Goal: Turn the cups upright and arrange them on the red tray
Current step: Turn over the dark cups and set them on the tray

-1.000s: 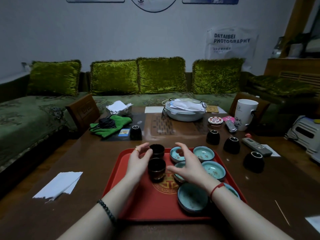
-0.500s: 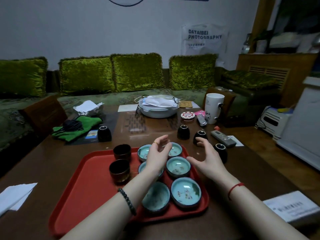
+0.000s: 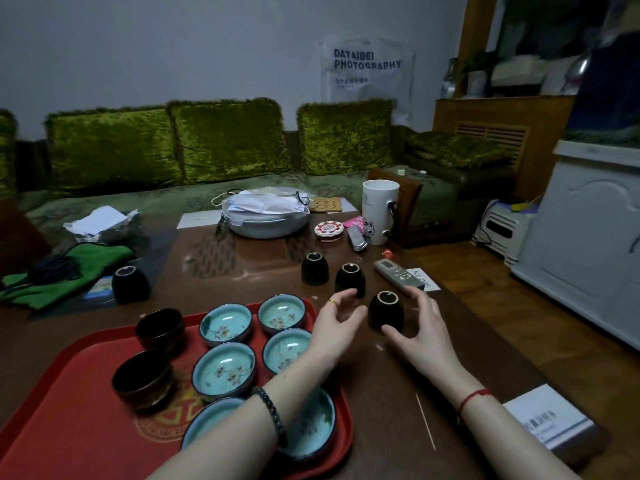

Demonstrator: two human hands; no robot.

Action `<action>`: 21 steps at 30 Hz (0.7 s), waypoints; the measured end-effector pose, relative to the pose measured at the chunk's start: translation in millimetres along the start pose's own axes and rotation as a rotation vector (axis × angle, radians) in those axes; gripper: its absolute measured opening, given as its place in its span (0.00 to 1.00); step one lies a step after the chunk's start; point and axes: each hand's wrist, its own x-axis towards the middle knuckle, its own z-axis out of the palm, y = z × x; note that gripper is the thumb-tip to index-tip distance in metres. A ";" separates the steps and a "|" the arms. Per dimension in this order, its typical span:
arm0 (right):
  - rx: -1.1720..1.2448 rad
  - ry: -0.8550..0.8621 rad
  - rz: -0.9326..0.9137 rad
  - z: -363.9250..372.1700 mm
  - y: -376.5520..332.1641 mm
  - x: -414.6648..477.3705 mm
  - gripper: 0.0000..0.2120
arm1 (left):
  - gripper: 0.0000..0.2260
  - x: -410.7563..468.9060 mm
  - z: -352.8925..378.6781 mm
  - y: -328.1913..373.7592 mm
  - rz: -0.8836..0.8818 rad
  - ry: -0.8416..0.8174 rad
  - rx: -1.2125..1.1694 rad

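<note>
The red tray (image 3: 79, 403) lies at the lower left and carries two upright dark cups (image 3: 143, 377) plus several turquoise bowls (image 3: 224, 370). Right of the tray, three black cups stand upside down on the table, the nearest one (image 3: 386, 310) between my hands. My left hand (image 3: 337, 318) hovers just left of that cup, fingers loosely spread, my forearm crossing the tray. My right hand (image 3: 420, 323) curves around its right side, thumb near its base, holding nothing. Another inverted black cup (image 3: 131, 285) stands far left beside a green cloth.
A remote control (image 3: 398, 275) lies just beyond my right hand. Behind it stand a white mug (image 3: 379, 211), a small round tin (image 3: 329, 230) and a covered white dish (image 3: 266, 220). A thin stick (image 3: 425, 420) and a box (image 3: 547, 424) lie at the right table edge.
Both hands left the dark cups on the tray and moved right, off the tray, to either side of the nearest inverted black cup. The view swung right.
</note>
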 end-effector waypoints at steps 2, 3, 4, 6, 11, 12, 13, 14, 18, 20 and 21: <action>0.014 -0.021 0.013 0.3 6.0 4.7 0.35 | 0.17 7.9 8.3 -5.0 -0.028 -0.042 0.037; 0.021 -0.032 0.018 0.5 8.6 7.1 0.35 | 0.19 11.7 12.2 -7.3 -0.048 -0.067 0.060; 0.028 -0.044 0.022 1.4 10.6 9.6 0.35 | 0.20 15.0 16.1 -8.8 -0.066 -0.088 0.081; 0.041 -0.079 0.035 3.6 14.3 13.6 0.35 | 0.22 20.4 23.3 -11.6 -0.081 -0.120 0.096; 0.018 -0.176 0.060 9.2 21.3 20.3 0.33 | 0.23 28.9 34.4 -20.5 -0.071 -0.099 0.170; 0.019 -0.168 0.057 9.5 21.7 20.9 0.31 | 0.23 29.3 34.9 -21.3 -0.066 -0.089 0.179; 0.023 -0.156 0.051 9.3 21.6 21.0 0.31 | 0.23 29.6 35.2 -21.6 -0.060 -0.080 0.184; 0.029 -0.141 0.042 8.8 20.9 20.6 0.30 | 0.24 29.4 35.1 -21.0 -0.057 -0.076 0.178; 0.046 -0.080 -0.019 3.8 13.4 15.2 0.30 | 0.25 24.3 31.5 -14.0 -0.049 -0.087 0.115; 0.070 -0.059 -0.057 0.2 6.9 10.8 0.30 | 0.23 19.0 27.4 -9.4 -0.035 -0.098 0.048; 0.089 -0.052 -0.077 -1.8 2.5 8.5 0.30 | 0.22 16.6 24.5 -7.8 -0.027 -0.095 0.013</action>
